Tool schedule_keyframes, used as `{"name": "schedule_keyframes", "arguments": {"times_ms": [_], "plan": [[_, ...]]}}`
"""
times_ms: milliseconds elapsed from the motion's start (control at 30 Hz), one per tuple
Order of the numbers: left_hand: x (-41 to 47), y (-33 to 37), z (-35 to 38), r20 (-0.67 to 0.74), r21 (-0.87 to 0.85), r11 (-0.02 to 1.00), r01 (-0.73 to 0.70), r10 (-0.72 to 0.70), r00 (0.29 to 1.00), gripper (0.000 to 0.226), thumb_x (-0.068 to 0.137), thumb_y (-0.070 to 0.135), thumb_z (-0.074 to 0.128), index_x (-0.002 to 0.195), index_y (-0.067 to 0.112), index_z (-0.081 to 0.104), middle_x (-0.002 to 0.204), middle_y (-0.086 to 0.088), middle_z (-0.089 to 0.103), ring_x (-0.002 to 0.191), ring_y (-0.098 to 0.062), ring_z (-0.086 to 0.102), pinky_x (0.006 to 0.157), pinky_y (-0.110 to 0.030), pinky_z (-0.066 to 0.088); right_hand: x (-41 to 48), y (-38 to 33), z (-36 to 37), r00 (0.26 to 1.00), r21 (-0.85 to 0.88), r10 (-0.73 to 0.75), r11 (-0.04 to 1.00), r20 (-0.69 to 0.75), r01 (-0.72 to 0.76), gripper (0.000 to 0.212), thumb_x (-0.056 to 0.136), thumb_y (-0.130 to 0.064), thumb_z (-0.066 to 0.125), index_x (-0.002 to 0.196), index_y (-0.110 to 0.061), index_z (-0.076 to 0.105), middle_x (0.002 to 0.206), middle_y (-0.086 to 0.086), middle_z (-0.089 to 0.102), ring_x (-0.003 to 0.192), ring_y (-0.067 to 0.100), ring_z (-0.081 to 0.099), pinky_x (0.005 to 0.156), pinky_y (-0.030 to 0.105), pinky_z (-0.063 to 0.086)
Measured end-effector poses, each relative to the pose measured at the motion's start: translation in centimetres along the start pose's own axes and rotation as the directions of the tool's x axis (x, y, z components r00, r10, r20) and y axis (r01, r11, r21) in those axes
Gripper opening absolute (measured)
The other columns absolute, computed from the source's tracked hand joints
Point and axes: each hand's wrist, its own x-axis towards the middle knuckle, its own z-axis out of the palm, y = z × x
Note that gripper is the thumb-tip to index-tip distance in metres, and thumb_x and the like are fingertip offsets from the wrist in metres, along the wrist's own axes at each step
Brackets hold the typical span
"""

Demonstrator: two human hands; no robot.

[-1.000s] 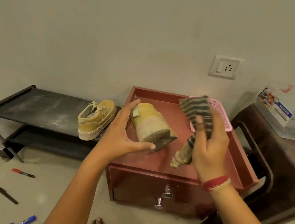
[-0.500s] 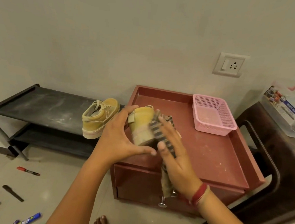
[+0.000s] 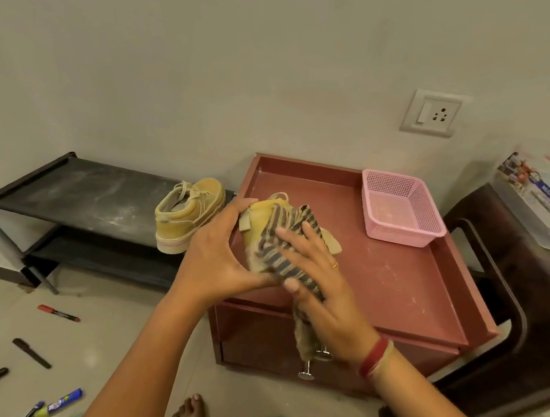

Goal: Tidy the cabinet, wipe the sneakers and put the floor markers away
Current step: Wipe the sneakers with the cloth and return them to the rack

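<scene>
**Yellow sneaker (image 3: 259, 222), wiped with care**

We held the sneaker above the left front part of the red cabinet (image 3: 409, 286) top. Our left hand (image 3: 216, 253) gripped it, fingers curled over the heel and thumb below. Our right hand (image 3: 323, 289) lay flat, fingers spread and straight, and pressed the striped cloth (image 3: 280, 242) on its side; the loose end hung before the drawer knobs (image 3: 307, 374). To do this step well, we judged, the left hand should keep the shoe steady while the right one rubs in short strokes with even pressure, then we turn the shoe to reach the toe. The hanging end could catch on the knobs, so gathering it seemed wiser.

Compared with one second before, the cloth was no more lifted beside the shoe; it had come onto it and covered more of it than half a second before. The second sneaker (image 3: 188, 215) stayed on the shoe rack (image 3: 85, 191), the pink basket (image 3: 397, 234) on the cabinet, the markers (image 3: 58, 312) on the floor (image 3: 123, 328).
</scene>
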Motion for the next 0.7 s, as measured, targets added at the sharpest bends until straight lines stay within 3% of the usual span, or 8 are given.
{"name": "schedule_keyframes", "arguments": {"times_ms": [100,167,267,400,533,633,700], "plan": [[0.0,0.1,0.0,-0.023,0.029,1.0,0.002,-0.001,1.0,0.1,0.045,0.065,0.082,0.129,0.024,0.048,0.119,0.028,0.054,0.113,0.008,0.051,0.092,-0.017,0.047,0.8,0.8,-1.2,0.976,0.151,0.19,0.973,-0.107,-0.173,0.051,0.09,-0.059,0.038,0.132,-0.031,0.049,0.142,-0.009,0.046,0.137,0.01,0.032,0.113,0.046,0.027],[0.0,-0.2,0.0,-0.032,0.04,0.999,0.01,-0.009,0.999,0.101,0.046,0.066,0.081,0.13,0.023,0.047,0.122,0.024,0.053,0.115,0.007,0.05,0.094,-0.015,0.044,0.4,0.4,-0.8,0.984,0.136,0.16,0.979,-0.073,-0.149,0.047,0.092,-0.055,0.039,0.134,-0.034,0.046,0.144,-0.01,0.042,0.139,0.01,0.028,0.114,0.047,0.024],[0.1,-1.0,0.0,-0.055,0.026,0.999,0.034,-0.033,0.998,0.096,0.05,0.062,0.08,0.13,0.018,0.049,0.122,0.011,0.057,0.116,-0.001,0.054,0.097,-0.028,0.048,-0.1,0.2,0.1,0.998,0.053,-0.008,0.999,0.056,0.005,0.046,0.094,-0.044,0.039,0.138,-0.031,0.041,0.149,-0.012,0.034,0.144,0.013,0.014,0.116,0.044,0.016],[0.0,-1.2,-0.1,-0.119,-0.008,0.997,0.071,-0.071,0.99,0.1,0.042,0.067,0.08,0.127,0.029,0.046,0.12,0.027,0.051,0.112,0.012,0.05,0.091,-0.011,0.045,1.4,1.5,-0.5,0.975,0.136,0.215,0.969,-0.062,-0.205,0.051,0.089,-0.061,0.039,0.134,-0.037,0.043,0.145,-0.009,0.041,0.14,0.011,0.026,0.114,0.049,0.023],[0.1,-2.0,-0.6,-0.079,-0.02,0.997,0.071,-0.072,0.994,0.107,0.043,0.073,0.078,0.131,0.019,0.049,0.125,0.014,0.056,0.116,-0.001,0.055,0.094,-0.023,0.05,0.7,1.7,0.4,0.998,0.107,0.058,0.992,0.032,-0.061,0.046,0.094,-0.046,0.04,0.136,-0.029,0.044,0.146,-0.011,0.039,0.142,0.012,0.021,0.116,0.037,0.02],[0.0,-2.1,-0.7,-0.089,-0.054,0.995,0.089,-0.093,0.992,0.106,0.042,0.071,0.08,0.131,0.023,0.048,0.123,0.022,0.054,0.116,0.002,0.054,0.092,-0.018,0.049,1.9,2.3,-0.2,0.974,0.122,0.218,0.97,-0.057,-0.21,0.048,0.089,-0.061,0.039,0.132,-0.04,0.044,0.143,-0.011,0.043,0.139,0.011,0.029,0.114,0.047,0.024],[0.0,-2.0,-0.8,-0.086,-0.065,0.993,0.093,-0.099,0.991,0.104,0.042,0.069,0.081,0.13,0.024,0.048,0.122,0.024,0.054,0.115,0.003,0.055,0.091,-0.016,0.049,1.6,2.0,0.2,0.977,0.114,0.203,0.974,-0.066,-0.194,0.052,0.089,-0.06,0.039,0.133,-0.032,0.046,0.142,-0.009,0.045,0.138,0.011,0.03,0.114,0.046,0.024]]}}
